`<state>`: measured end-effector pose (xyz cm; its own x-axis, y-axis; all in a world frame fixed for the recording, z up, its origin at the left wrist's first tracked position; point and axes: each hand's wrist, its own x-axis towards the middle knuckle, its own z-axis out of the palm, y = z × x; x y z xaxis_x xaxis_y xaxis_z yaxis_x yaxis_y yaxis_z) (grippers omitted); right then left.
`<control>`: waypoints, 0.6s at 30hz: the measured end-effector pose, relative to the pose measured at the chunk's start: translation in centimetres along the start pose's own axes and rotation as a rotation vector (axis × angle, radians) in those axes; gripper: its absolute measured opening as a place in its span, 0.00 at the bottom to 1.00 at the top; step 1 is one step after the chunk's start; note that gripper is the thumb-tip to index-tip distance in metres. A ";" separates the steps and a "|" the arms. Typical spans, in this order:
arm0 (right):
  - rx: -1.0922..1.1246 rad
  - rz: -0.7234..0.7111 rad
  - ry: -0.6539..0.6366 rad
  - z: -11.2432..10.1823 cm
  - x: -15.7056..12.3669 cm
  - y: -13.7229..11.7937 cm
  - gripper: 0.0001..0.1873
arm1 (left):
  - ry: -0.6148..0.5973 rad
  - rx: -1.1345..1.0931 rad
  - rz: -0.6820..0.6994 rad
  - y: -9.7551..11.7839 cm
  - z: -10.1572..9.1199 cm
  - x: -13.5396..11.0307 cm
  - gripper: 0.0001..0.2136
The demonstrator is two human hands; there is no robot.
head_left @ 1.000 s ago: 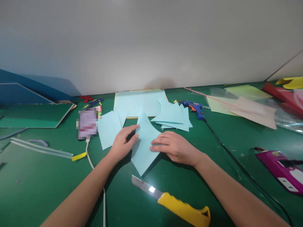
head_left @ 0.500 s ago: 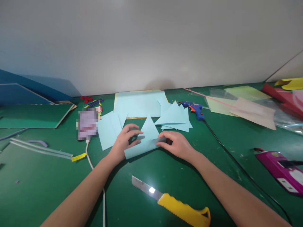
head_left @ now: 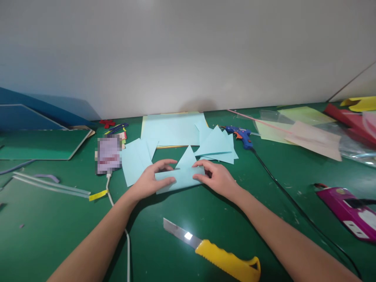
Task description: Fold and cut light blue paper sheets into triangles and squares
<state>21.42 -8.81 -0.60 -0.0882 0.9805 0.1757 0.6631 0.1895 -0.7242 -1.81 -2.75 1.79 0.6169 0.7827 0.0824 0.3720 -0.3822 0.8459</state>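
A light blue paper piece [head_left: 183, 174] lies folded on the green table [head_left: 188, 211], its lower part turned up and a point sticking out at the top. My left hand [head_left: 149, 178] pinches its left end between thumb and fingers. My right hand [head_left: 216, 176] grips its right end the same way. Both hands hold the fold down against the table. Loose blue sheets [head_left: 135, 158] lie just left of my left hand, and a pile of folded blue triangles [head_left: 217, 147] sits behind my right hand.
A yellow-handled utility knife [head_left: 217, 254] with its blade out lies near me. A blue glue gun [head_left: 241, 135] with a black cord, a large blue sheet [head_left: 170, 127], a magenta device [head_left: 349, 209], a white cable [head_left: 116, 203] and coloured papers [head_left: 305, 131] surround the work spot.
The paper lay flat as a long kite shape; both hands folded its near part upward and now pinch the folded band at each end, a little farther from me.
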 end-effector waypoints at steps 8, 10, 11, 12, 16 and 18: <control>-0.017 0.021 -0.032 -0.2 0.1 -0.1 0.16 | -0.043 0.007 0.017 -0.6 0.1 0.1 0.21; -0.050 0.016 -0.032 -0.2 0.1 -0.1 0.16 | -0.069 0.034 0.013 -0.7 -0.1 0.1 0.19; -0.067 0.007 -0.028 -0.1 0.1 -0.1 0.15 | -0.083 0.050 0.021 -0.7 -0.1 0.1 0.18; -0.081 -0.003 -0.023 0.0 0.2 -0.1 0.15 | -0.092 0.066 0.041 -0.6 -0.2 0.1 0.17; -0.115 -0.019 -0.001 0.3 0.3 -0.1 0.14 | -0.119 0.110 0.131 -0.2 -0.2 0.2 0.14; -0.125 -0.011 0.000 0.4 0.4 0.0 0.14 | -0.132 0.148 0.145 -0.1 0.0 0.2 0.16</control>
<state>21.05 -8.40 -0.77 -0.0962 0.9783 0.1836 0.7495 0.1926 -0.6334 -1.77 -2.58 1.78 0.7530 0.6472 0.1190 0.3649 -0.5612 0.7429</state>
